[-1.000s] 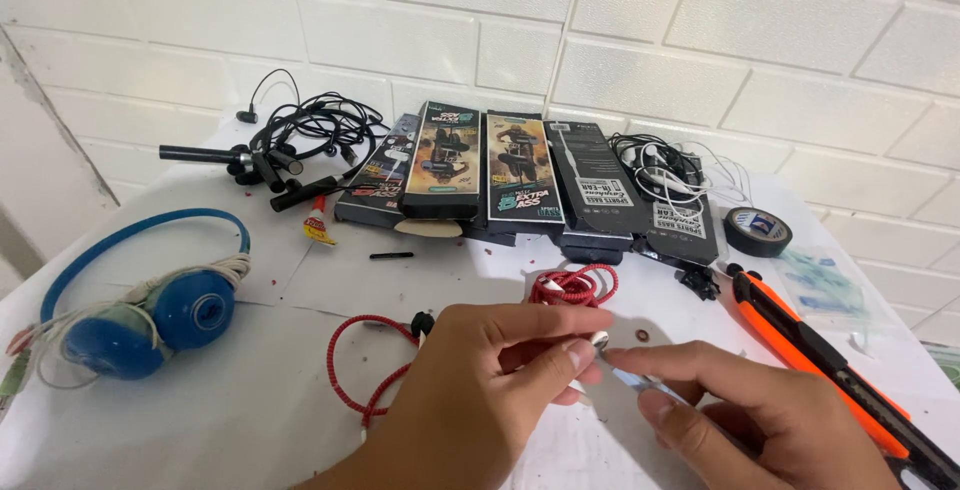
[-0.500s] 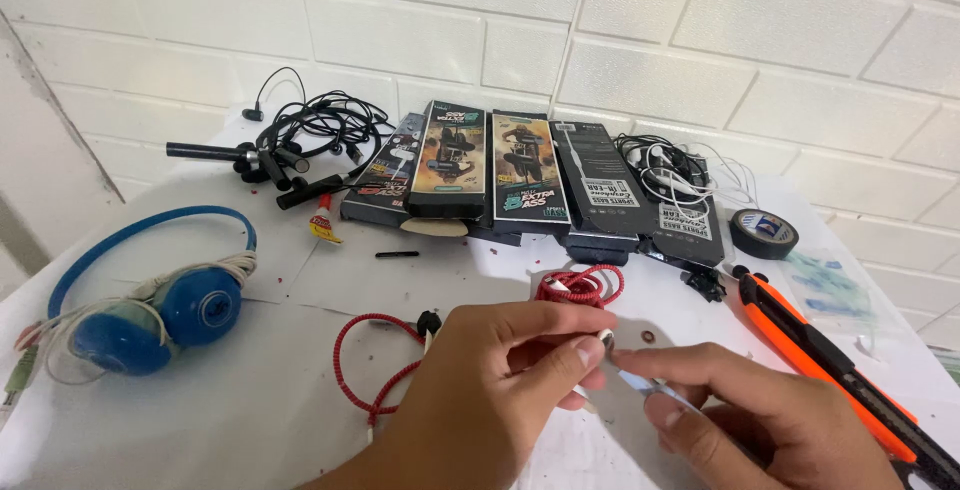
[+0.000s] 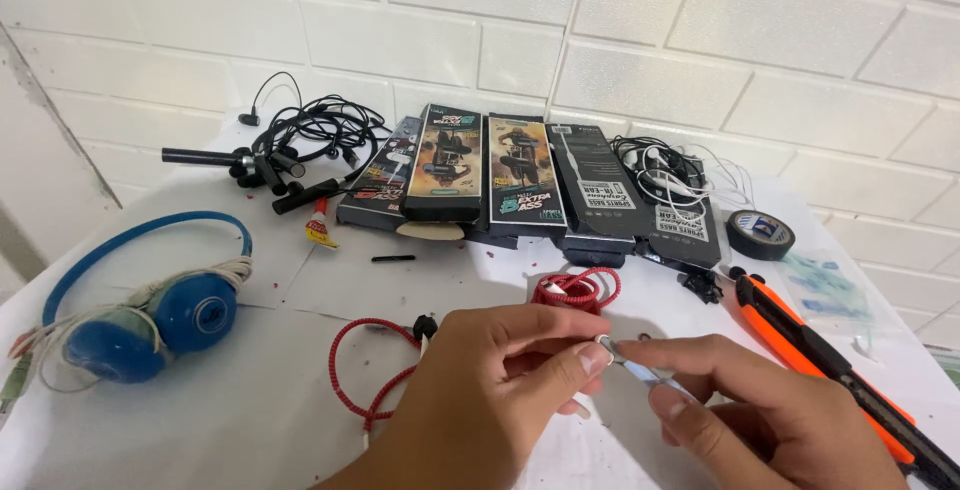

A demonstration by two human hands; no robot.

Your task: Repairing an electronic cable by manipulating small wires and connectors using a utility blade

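Note:
My left hand (image 3: 490,390) and my right hand (image 3: 760,410) meet low in the middle of the view. Between the fingertips sits a small metal piece (image 3: 608,345); both hands pinch it. My right hand also grips a thin silvery tool (image 3: 640,372) whose tip touches that piece. A red braided cable (image 3: 375,375) loops on the white table from under my left hand, and its coiled part (image 3: 578,288) lies just beyond my fingers.
Blue headphones (image 3: 150,315) lie at the left. Several dark earphone boxes (image 3: 520,185) line the back, flanked by tangled black cables (image 3: 295,145) and white earbuds (image 3: 670,170). A black tape roll (image 3: 759,234) and an orange utility knife (image 3: 825,360) sit at the right.
Both hands stay pinched together on the small piece, shifting only slightly. The view has tilted down a little, so the table items sit lower in frame.

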